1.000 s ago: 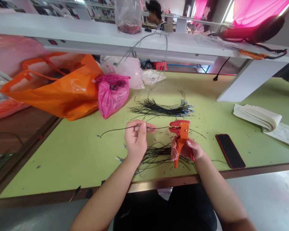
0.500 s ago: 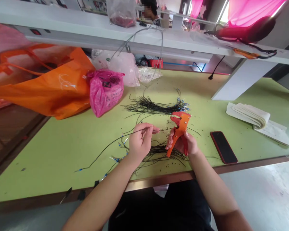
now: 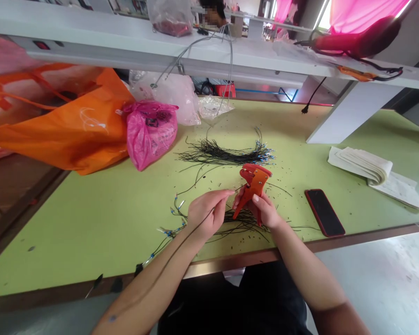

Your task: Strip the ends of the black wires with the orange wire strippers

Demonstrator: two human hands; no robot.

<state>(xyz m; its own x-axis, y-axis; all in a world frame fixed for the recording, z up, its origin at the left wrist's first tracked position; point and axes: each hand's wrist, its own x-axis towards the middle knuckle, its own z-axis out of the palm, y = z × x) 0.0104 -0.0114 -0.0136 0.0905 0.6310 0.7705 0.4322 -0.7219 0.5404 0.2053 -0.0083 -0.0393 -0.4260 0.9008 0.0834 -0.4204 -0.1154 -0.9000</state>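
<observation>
In my right hand point(image 3: 265, 209) is an orange-red wire stripper point(image 3: 254, 185), its jaws up and its handles down in my grip. My left hand point(image 3: 206, 214) pinches a thin black wire point(image 3: 192, 230) between thumb and fingers. One end of this wire points toward the stripper; the rest trails back over my left forearm. I cannot tell whether the tip is inside the jaws. Under both hands lies a bundle of black wires point(image 3: 237, 229), some with blue-and-silver ends. Behind the stripper rests a second bundle of black wires point(image 3: 226, 152) with blue ends at its right.
On the right lie a phone point(image 3: 324, 212) and folded papers point(image 3: 361, 165). To the left stand an orange bag point(image 3: 91, 125) and a pink plastic bag point(image 3: 152, 135). A white shelf point(image 3: 258, 58) crosses the back. Small black scraps dot the green tabletop point(image 3: 91, 218).
The wire in my left hand has swung from the table across my left forearm. The wire stripper has tilted and shifted slightly left, with its handles drawn closer together.
</observation>
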